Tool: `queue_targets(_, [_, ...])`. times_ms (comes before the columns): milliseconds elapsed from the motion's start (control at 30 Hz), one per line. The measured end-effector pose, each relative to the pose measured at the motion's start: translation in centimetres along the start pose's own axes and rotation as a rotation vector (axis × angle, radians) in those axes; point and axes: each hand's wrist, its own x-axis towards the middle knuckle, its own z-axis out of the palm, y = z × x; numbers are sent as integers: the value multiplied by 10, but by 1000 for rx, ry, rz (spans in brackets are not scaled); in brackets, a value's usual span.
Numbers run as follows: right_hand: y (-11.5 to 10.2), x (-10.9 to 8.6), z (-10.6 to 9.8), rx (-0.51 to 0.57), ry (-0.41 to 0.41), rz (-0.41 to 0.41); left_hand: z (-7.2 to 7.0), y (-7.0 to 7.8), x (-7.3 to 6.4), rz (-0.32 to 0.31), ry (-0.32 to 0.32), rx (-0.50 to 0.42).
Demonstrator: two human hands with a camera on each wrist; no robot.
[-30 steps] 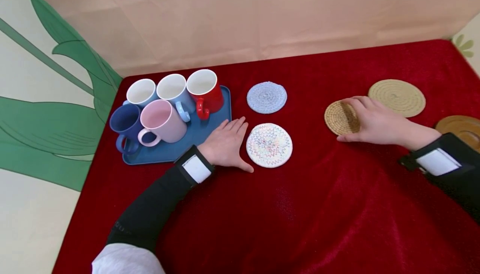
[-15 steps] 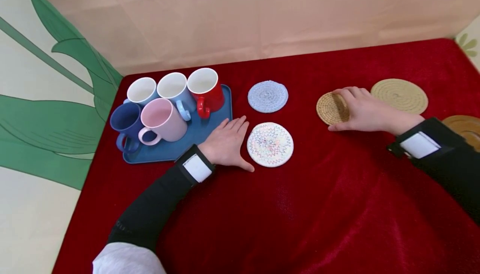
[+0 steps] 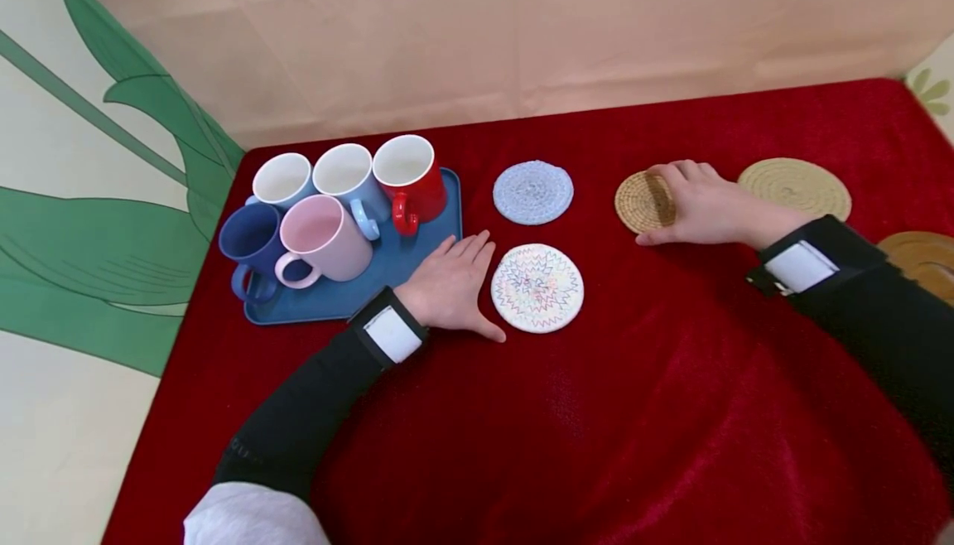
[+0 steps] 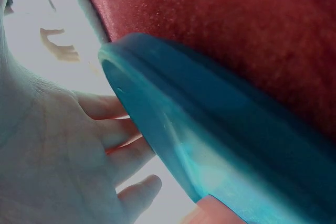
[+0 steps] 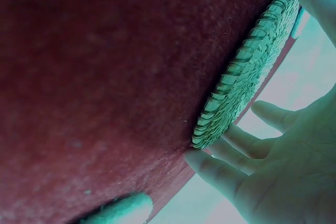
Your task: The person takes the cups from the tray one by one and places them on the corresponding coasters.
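My right hand (image 3: pixel 696 209) holds a small round woven straw coaster (image 3: pixel 637 204) by its edge, thumb on the near side and fingers on the far side. In the right wrist view the coaster (image 5: pixel 244 77) lies nearly flat at the red cloth, with a finger at each end. My left hand (image 3: pixel 447 288) lies with fingers spread over the right edge of the blue tray (image 3: pixel 406 267); the tray's rim (image 4: pixel 173 108) crosses the left wrist view. Just right of that hand is a white coaster (image 3: pixel 537 288) with coloured zigzag stitching. A light blue coaster (image 3: pixel 532 192) lies behind it.
On the tray stand a red mug (image 3: pixel 428 193), a pink mug (image 3: pixel 339 247), a navy mug (image 3: pixel 257 251) and two light blue mugs. At the right lie a large beige coaster (image 3: pixel 793 187) and a brown wooden disc (image 3: pixel 924 255), partly cut off. A beige curtain hangs behind the table.
My right hand has moved left and a little away from me, carrying or sliding the woven coaster along. The left hand, mugs and other coasters stay where they were.
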Motion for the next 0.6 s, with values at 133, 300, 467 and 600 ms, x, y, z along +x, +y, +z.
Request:
queue_targets(133, [-3,6,-2,3,-13,15,0,0,0,0,-2,-1])
queue_targets(300, [-6,12,-4,9,-30,30,-1,0,-1,4,-3,-8])
queue_targets(467, [-9,18,-7,10,-48,45,0,0,-1,5,-3,-9])
queue_targets(600, [-9,23,-8,6,-45,52,-1,0,-1,6,-2,-11])
